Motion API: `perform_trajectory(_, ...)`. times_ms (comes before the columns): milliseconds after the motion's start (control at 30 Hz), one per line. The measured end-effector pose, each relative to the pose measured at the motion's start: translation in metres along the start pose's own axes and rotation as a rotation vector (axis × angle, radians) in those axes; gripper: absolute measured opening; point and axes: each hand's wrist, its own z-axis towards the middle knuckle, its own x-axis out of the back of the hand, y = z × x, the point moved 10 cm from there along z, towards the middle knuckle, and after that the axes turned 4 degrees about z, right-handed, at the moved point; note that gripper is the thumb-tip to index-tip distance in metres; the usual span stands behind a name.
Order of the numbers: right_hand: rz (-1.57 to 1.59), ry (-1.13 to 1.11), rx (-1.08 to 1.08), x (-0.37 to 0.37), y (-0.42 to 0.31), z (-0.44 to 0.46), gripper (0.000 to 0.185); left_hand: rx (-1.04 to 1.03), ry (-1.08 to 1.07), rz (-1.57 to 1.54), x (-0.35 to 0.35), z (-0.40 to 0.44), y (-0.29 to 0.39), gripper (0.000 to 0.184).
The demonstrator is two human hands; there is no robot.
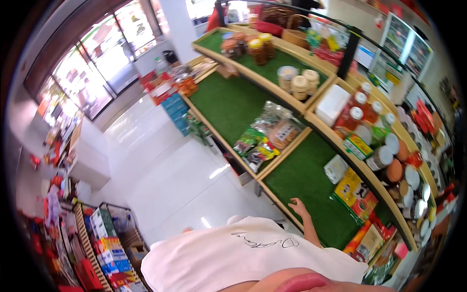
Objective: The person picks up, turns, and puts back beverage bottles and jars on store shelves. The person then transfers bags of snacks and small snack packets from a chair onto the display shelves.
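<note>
Head view: our right hand [299, 209], fingers apart and empty, hovers near the front edge of a green-lined wooden shelf [297, 170]; a yellow-and-red plastic packet [356, 191] lies toward its back edge. How much remains, and how our barely visible left hand [188, 229] grips, we cannot tell.

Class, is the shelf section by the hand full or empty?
Partly filled: packets lie on one side; green mat shows beside the right hand.

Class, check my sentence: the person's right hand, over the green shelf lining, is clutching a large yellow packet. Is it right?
Not quite: the right hand holds nothing visible. The head view shows it loosely open, with the large yellow packet lying apart from it on the green shelf lining. The hand is indeed over that lining.
</note>
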Motion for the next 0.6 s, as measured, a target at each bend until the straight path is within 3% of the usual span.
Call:
perform_trajectory(100,-0.155,-0.15,-0.264,-0.066,0.031,0.02,0.049,0.375,-0.037,-0.114,0.005,-0.045,-0.178,0.031)
perform_trajectory(200,-0.189,-0.148,-0.244,-0.122,0.045,0.029,0.047,0.549,0.036,-0.301,-0.004,-0.08,-0.251,0.027)
perform_trajectory(267,-0.275,-0.2,-0.349,-0.158,0.056,0.028,0.049,0.584,0.099,-0.418,-0.022,-0.089,-0.264,0.025)
perform_trajectory(333,-0.21,-0.3,-0.422,-0.193,0.04,0.022,0.045,0.505,0.18,-0.477,-0.051,-0.079,-0.248,0.025)
perform_trajectory(400,-0.145,-0.398,-0.538,-0.221,0.034,0.033,0.04,0.224,0.324,-0.354,-0.065,-0.064,-0.181,0.025)
perform_trajectory(433,-0.107,-0.437,-0.586,-0.235,0.026,0.045,0.038,-0.055,0.423,-0.203,-0.066,-0.075,-0.128,0.021)
perform_trajectory(533,-0.361,-0.275,-0.076,-0.25,-0.038,0.119,0.036,-0.017,0.134,-0.625,-0.087,-0.053,-0.059,0.021)
perform_trajectory(600,-0.308,-0.26,-0.056,-0.273,-0.058,0.15,0.035,0.004,0.059,-0.704,-0.085,-0.038,-0.042,0.021)
